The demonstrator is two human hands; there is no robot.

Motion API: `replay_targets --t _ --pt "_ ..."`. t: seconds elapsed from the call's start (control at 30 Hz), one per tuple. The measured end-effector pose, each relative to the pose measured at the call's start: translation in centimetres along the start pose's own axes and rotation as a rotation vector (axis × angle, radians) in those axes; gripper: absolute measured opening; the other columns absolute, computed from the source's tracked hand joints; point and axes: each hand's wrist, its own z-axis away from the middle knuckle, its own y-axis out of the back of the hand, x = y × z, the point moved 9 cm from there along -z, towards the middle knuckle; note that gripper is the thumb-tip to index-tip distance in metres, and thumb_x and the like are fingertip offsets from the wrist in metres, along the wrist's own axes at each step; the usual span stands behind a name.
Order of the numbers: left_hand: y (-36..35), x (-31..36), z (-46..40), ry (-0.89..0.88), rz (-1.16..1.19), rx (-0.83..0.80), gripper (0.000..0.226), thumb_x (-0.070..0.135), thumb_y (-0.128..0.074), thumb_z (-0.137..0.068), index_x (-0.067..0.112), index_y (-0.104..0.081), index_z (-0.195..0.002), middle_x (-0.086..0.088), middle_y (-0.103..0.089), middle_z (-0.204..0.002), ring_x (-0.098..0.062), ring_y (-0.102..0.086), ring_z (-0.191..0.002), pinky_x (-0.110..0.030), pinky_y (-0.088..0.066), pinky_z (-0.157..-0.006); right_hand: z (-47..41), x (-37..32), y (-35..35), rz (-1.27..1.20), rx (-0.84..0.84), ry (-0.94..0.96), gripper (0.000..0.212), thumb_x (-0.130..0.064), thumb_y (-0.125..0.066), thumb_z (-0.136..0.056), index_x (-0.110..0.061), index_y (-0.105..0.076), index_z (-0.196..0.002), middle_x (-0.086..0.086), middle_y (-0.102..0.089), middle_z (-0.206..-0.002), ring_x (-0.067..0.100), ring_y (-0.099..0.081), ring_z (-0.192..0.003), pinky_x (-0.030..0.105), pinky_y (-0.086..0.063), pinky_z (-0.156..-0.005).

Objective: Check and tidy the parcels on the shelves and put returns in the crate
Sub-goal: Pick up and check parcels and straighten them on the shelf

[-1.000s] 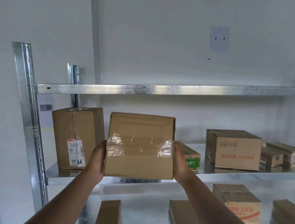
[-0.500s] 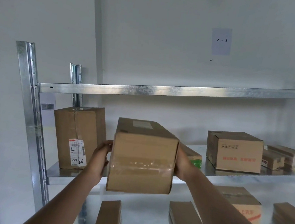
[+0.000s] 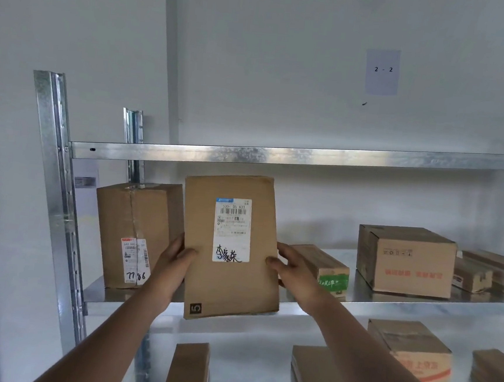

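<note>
I hold a brown cardboard parcel (image 3: 230, 283) upright in front of the middle shelf, its white shipping label with a barcode and black handwriting turned toward me. My left hand (image 3: 174, 263) grips its left edge with the thumb on the front face. My right hand (image 3: 292, 267) grips the right edge the same way. No crate is in view.
On the metal shelf (image 3: 387, 303) stand a tall box marked 7786 (image 3: 132, 235), a small box with a green label (image 3: 323, 268), a printed carton (image 3: 406, 260) and flat boxes (image 3: 487, 272). The shelf below holds several more parcels (image 3: 410, 354). A steel upright (image 3: 54, 173) stands left.
I have turned the parcel in both hands from its taped side to the labelled face, and it now stands upright on end.
</note>
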Motion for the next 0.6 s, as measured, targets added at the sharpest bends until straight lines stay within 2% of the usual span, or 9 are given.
replay_targets --t 0.07,0.13,0.17,0.23,0.3,0.33,0.43,0.53,0.6 --pt "0.0 -0.5 -0.5 -0.037 -0.075 0.0 0.048 0.01 -0.053 -0.098 0.042 -0.059 -0.133 0.007 -0.074 -0.118 -0.018 -0.069 -0.11 -0.045 -0.056 -0.096 -0.2 0.7 -0.2 0.11 0.034 0.029 0.036 -0.011 -0.051 -0.103 -0.039 -0.06 -0.125 -0.02 -0.068 -0.104 -0.01 -0.068 -0.083 0.012 -0.055 -0.068" --pt "-0.3 -1.3 -1.1 -0.061 -0.114 -0.012 0.052 0.006 -0.056 -0.097 0.037 -0.057 -0.138 0.008 -0.073 -0.121 -0.014 -0.069 -0.11 -0.03 -0.058 -0.09 -0.6 1.9 -0.5 0.161 0.066 0.012 0.038 -0.013 -0.049 -0.104 -0.041 -0.059 -0.128 -0.013 -0.066 -0.101 0.005 -0.07 -0.093 0.032 -0.062 -0.085" --pt "-0.4 -1.6 -1.4 -0.068 -0.131 -0.022 0.054 0.004 -0.057 -0.096 0.033 -0.055 -0.141 0.008 -0.072 -0.123 -0.01 -0.069 -0.11 -0.021 -0.057 -0.086 -0.5 2.3 -0.8 0.158 0.065 -0.002 0.039 -0.013 -0.047 -0.104 -0.042 -0.059 -0.128 -0.01 -0.066 -0.101 0.015 -0.069 -0.101 0.041 -0.06 -0.094" --pt "-0.7 -2.4 -2.1 -0.091 -0.161 -0.037 0.06 -0.001 -0.058 -0.095 0.03 -0.051 -0.146 0.008 -0.069 -0.129 -0.007 -0.066 -0.114 -0.012 -0.055 -0.082 -0.3 3.0 -1.3 0.124 0.07 -0.013 0.04 -0.01 -0.046 -0.105 -0.042 -0.056 -0.127 -0.01 -0.065 -0.102 0.02 -0.065 -0.105 0.04 -0.057 -0.096" --pt "-0.9 -3.4 -2.8 -0.089 -0.173 -0.046 0.07 -0.006 -0.059 -0.092 0.032 -0.046 -0.15 0.008 -0.067 -0.132 -0.004 -0.066 -0.112 -0.016 -0.055 -0.085 -0.2 3.4 -1.7 0.118 0.092 0.005 0.039 -0.012 -0.051 -0.104 -0.038 -0.052 -0.133 -0.006 -0.066 -0.11 0.017 -0.061 -0.104 0.029 -0.053 -0.089" --pt "-0.8 -4.1 -3.2 -0.076 -0.16 -0.039 0.074 -0.008 -0.06 -0.091 0.032 -0.044 -0.151 0.007 -0.067 -0.132 -0.004 -0.067 -0.11 -0.019 -0.055 -0.086 -0.3 3.8 -1.9 0.123 0.096 0.009 0.04 -0.016 -0.054 -0.103 -0.035 -0.051 -0.138 -0.002 -0.066 -0.119 0.018 -0.06 -0.109 0.028 -0.051 -0.091" --pt "-0.2 -5.6 -4.2 -0.053 -0.162 0.027 0.073 -0.01 -0.059 -0.089 0.027 -0.046 -0.149 0.002 -0.069 -0.127 -0.013 -0.067 -0.111 -0.017 -0.054 -0.081 -0.9 5.1 -3.0 0.188 0.055 -0.037 0.055 -0.035 -0.06 -0.096 -0.034 -0.043 -0.148 -0.002 -0.061 -0.135 0.022 -0.056 -0.128 0.035 -0.049 -0.103" --pt "0.1 -6.5 -5.3 -0.055 -0.205 0.081 0.068 -0.009 -0.057 -0.089 0.024 -0.048 -0.147 0.0 -0.069 -0.126 -0.018 -0.066 -0.11 -0.015 -0.052 -0.076 -1.1 4.0 -4.4 0.231 -0.001 -0.087 0.046 -0.022 -0.058 -0.1 -0.025 -0.038 -0.142 -0.006 -0.055 -0.131 0.016 -0.051 -0.124 0.018 -0.044 -0.093" --pt "0.4 -6.7 -6.3 -0.067 -0.308 0.161 0.067 -0.001 -0.058 -0.088 0.028 -0.047 -0.147 0.0 -0.069 -0.128 -0.021 -0.066 -0.111 -0.026 -0.053 -0.083 -1.6 3.8 -5.1 0.26 -0.001 -0.123 0.049 -0.022 -0.059 -0.099 -0.024 -0.034 -0.142 -0.002 -0.05 -0.134 0.019 -0.05 -0.121 0.02 -0.046 -0.095"
